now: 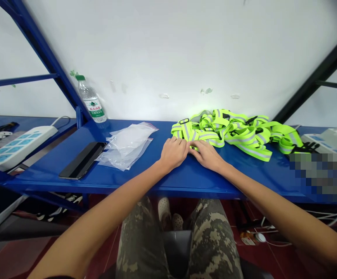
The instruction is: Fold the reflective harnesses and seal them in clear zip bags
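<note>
A tangled pile of neon yellow-green reflective straps [238, 130] with silver stripes and black buckles lies on the blue table. My left hand [174, 153] is closed at the near left end of the pile, its fingers curled over a reflective strap. Beside it my right hand [206, 155] is also closed, with thumb and fingers pinching at the same strap; the two hands meet at the fingertips. What lies under the fingers is mostly hidden. A black slider buckle [184, 121] shows just beyond my left hand.
Clear plastic zip bags [127, 145] lie left of my hands, next to a black phone [83, 160]. A water bottle [92, 100] stands against the wall. White power strips [18, 145] sit at the far left and right. The blue table's [197, 184] front edge is above my knees.
</note>
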Demonstrator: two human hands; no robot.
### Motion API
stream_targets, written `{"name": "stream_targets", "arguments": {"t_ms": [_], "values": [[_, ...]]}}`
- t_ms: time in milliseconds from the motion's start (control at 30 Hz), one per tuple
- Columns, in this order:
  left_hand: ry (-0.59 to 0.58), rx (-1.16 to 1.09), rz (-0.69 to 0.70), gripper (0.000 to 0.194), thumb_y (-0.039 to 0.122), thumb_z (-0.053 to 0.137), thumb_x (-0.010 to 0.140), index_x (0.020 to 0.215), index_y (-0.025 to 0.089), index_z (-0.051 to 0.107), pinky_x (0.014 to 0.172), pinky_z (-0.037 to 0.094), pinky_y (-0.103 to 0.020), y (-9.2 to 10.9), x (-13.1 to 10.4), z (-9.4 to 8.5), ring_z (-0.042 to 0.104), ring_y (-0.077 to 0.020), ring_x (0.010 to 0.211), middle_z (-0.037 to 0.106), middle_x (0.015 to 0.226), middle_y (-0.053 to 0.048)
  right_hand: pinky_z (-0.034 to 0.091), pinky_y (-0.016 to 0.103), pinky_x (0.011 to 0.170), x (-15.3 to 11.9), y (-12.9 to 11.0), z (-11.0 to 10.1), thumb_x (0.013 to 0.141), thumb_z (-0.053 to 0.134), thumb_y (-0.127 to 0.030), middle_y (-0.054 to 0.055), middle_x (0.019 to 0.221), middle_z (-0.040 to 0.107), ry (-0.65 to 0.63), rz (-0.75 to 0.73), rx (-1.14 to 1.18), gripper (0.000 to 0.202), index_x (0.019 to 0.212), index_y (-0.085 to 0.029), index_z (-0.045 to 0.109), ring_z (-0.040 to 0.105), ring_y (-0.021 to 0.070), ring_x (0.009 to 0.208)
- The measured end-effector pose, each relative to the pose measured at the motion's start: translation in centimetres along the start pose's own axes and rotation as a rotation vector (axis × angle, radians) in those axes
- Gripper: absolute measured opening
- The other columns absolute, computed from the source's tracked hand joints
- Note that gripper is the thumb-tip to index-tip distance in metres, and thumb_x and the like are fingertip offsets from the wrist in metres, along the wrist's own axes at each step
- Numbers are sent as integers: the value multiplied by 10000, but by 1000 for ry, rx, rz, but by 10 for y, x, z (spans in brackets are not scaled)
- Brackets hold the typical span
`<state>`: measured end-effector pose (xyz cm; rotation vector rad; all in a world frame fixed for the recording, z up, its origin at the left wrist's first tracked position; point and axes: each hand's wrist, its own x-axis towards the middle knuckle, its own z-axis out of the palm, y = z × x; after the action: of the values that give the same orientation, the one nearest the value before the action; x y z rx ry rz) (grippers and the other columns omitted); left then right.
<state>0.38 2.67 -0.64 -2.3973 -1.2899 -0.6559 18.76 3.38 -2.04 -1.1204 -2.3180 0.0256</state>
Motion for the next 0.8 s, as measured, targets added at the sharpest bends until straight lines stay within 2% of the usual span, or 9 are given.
{"name": "stream_targets", "arguments": {"t_ms": [100, 267, 400, 600, 700, 767, 800], "values": [[-53, -16, -66, 544, 339, 185, 1057, 969, 135, 681, 755, 431, -361, -2, 7, 2, 660, -242, 901, 728, 931, -130, 490, 392, 864, 4, 3, 2, 1003, 455, -398, 121, 1145, 699, 2, 43, 109, 269, 1144, -189, 549, 655, 278, 1051], [-110, -71, -234, 626, 388, 148, 1058, 959, 144, 716, 742, 458, -315, -5, 17, 3, 705, -233, 900, 748, 929, -135, 479, 371, 820, 10, 1, 8, 1013, 419, -413, 114, 1067, 692, 84, 65, 116, 259, 1083, -199, 545, 660, 268, 983], [-172, -76, -310, 677, 428, 134, 1051, 947, 153, 744, 788, 484, -331, -9, 23, 3, 721, -254, 903, 756, 934, -144, 473, 368, 834, 17, -1, 16, 1019, 392, -423, 110, 1047, 670, 166, 81, 170, 258, 1062, -200, 515, 633, 254, 967], [-205, -112, -403, 714, 477, 113, 1034, 914, 174, 749, 786, 497, -360, -17, 27, 7, 724, -287, 918, 760, 948, -154, 453, 377, 794, 31, -1, 25, 1022, 377, -383, 96, 866, 601, 268, 96, 50, 290, 855, -210, 538, 566, 247, 855], [-204, -135, -418, 539, 446, 237, 1025, 989, 199, 714, 785, 499, -357, -20, 26, 9, 718, -282, 920, 759, 954, -124, 442, 391, 826, 35, 0, 27, 1006, 442, -383, 95, 853, 593, 348, 28, -36, 317, 768, -211, 560, 539, 249, 870], [-132, -150, -382, 326, 354, 386, 987, 1110, 211, 651, 809, 497, -336, -21, 25, 9, 700, -263, 982, 751, 1013, -96, 437, 392, 805, 35, -1, 27, 995, 474, -388, 85, 787, 589, 343, 31, -84, 350, 712, -209, 574, 535, 248, 837], [-96, -158, -361, 282, 309, 443, 958, 1160, 211, 614, 820, 495, -324, -21, 25, 9, 689, -250, 1010, 745, 1041, -87, 435, 385, 779, 34, -2, 27, 997, 473, -387, 83, 758, 589, 320, 47, -98, 372, 691, -206, 583, 540, 243, 811]]}}
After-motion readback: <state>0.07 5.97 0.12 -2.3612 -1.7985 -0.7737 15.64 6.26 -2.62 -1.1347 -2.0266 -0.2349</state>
